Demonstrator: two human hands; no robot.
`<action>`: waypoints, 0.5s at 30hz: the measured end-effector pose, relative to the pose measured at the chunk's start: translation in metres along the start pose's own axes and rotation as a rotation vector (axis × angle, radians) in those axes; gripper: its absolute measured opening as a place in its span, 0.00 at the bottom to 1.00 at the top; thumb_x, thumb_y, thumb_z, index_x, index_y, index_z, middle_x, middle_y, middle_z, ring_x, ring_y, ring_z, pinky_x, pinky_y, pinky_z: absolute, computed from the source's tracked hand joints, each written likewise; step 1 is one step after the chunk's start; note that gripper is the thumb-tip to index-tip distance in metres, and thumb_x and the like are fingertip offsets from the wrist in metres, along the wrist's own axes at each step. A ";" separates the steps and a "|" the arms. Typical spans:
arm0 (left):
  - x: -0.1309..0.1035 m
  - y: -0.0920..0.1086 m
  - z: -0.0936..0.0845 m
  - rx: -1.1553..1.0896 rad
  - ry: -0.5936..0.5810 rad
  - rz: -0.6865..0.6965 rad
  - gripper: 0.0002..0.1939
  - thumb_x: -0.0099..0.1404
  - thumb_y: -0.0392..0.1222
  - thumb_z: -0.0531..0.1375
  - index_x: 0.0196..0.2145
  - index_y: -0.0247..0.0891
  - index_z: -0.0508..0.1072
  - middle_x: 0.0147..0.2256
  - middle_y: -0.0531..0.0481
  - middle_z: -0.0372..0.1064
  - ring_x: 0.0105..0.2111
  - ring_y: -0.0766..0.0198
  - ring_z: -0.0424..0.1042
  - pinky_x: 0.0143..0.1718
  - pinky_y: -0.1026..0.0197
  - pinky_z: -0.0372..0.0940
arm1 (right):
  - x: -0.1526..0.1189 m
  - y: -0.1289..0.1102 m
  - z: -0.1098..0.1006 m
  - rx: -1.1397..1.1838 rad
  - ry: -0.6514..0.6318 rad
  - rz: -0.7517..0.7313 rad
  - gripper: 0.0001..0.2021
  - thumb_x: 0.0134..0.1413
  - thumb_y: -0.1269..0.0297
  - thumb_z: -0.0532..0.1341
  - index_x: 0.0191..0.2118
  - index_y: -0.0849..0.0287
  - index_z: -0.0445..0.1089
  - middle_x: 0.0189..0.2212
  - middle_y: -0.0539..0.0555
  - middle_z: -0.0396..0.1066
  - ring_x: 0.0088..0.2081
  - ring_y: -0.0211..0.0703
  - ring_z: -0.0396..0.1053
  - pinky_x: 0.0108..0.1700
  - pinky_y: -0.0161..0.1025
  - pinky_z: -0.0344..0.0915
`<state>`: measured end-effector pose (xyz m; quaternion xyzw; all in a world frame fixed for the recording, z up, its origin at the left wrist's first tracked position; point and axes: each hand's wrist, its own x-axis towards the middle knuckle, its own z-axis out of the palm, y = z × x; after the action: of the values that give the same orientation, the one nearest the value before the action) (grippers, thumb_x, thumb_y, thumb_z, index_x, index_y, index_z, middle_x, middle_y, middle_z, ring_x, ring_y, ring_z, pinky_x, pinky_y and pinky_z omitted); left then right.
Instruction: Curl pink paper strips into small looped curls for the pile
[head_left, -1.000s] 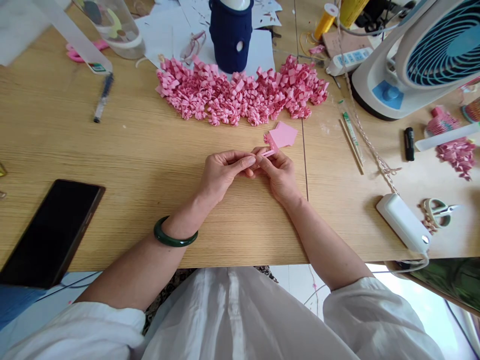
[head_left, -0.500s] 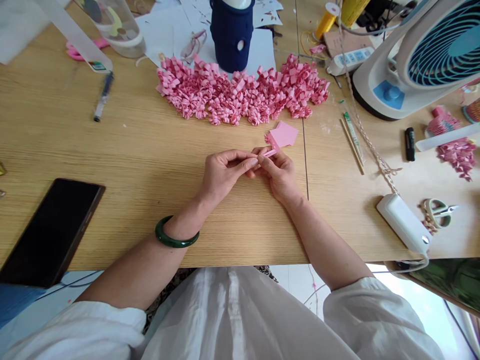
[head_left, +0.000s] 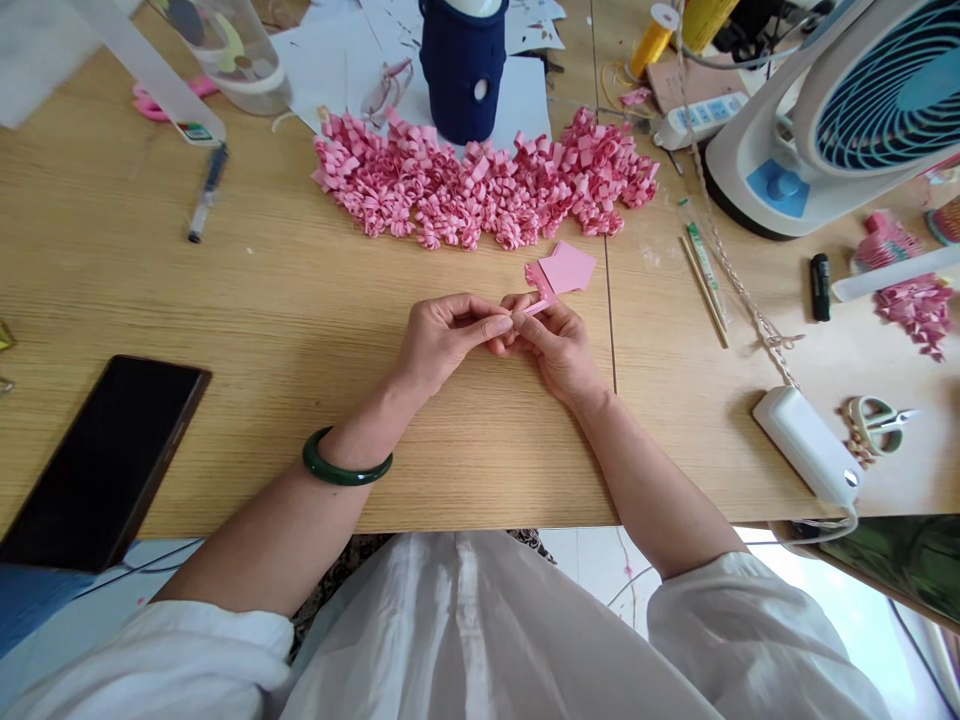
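Note:
My right hand (head_left: 556, 348) pinches a narrow pink paper strip (head_left: 537, 306), which sticks out past the thumb. At its near end my left hand (head_left: 448, 342) is closed too, thumb and forefinger pressed together at the strip. The fingers hide most of that end. Just beyond the right fingertips lies a flat pink paper piece (head_left: 568, 268), with small pink bits at its left edge. Farther back spreads a long heap of pink paper curls (head_left: 480, 195). A dark green bangle (head_left: 346, 470) circles my left wrist.
A navy container (head_left: 463, 75) stands behind the heap. A phone (head_left: 105, 460) lies front left, a pen (head_left: 206, 195) beyond it. To the right are a fan (head_left: 780, 140), thin sticks (head_left: 705, 290), a marker (head_left: 820, 287), a white power bank (head_left: 810, 445) and small scissors (head_left: 879, 425).
My left hand and wrist have shifted slightly to the left. The right hand keeps its pinch with hardly any movement.

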<state>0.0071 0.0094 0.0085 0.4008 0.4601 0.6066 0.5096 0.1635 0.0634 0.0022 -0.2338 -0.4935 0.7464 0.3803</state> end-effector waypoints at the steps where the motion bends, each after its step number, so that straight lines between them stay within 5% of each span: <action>1: 0.001 0.000 -0.001 -0.028 -0.020 -0.017 0.10 0.57 0.46 0.74 0.28 0.37 0.83 0.25 0.50 0.78 0.25 0.64 0.76 0.34 0.60 0.74 | 0.000 0.000 0.000 -0.003 -0.011 -0.004 0.16 0.57 0.52 0.76 0.35 0.57 0.73 0.33 0.47 0.73 0.32 0.32 0.71 0.36 0.31 0.71; 6: 0.001 0.002 -0.001 -0.077 -0.054 -0.032 0.08 0.57 0.43 0.74 0.27 0.37 0.82 0.24 0.51 0.77 0.25 0.64 0.76 0.34 0.61 0.73 | 0.000 -0.001 0.002 -0.035 -0.032 -0.014 0.17 0.58 0.50 0.75 0.33 0.57 0.73 0.30 0.47 0.71 0.32 0.34 0.71 0.35 0.32 0.70; 15: -0.001 0.000 0.005 0.044 0.079 0.034 0.08 0.59 0.44 0.71 0.27 0.38 0.81 0.25 0.51 0.77 0.24 0.66 0.74 0.31 0.63 0.71 | -0.001 0.001 0.005 -0.101 0.086 -0.034 0.18 0.56 0.47 0.75 0.35 0.56 0.74 0.31 0.48 0.75 0.31 0.34 0.74 0.36 0.34 0.75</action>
<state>0.0118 0.0091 0.0100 0.3954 0.4861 0.6205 0.4716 0.1599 0.0593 0.0034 -0.2763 -0.5176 0.7032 0.4015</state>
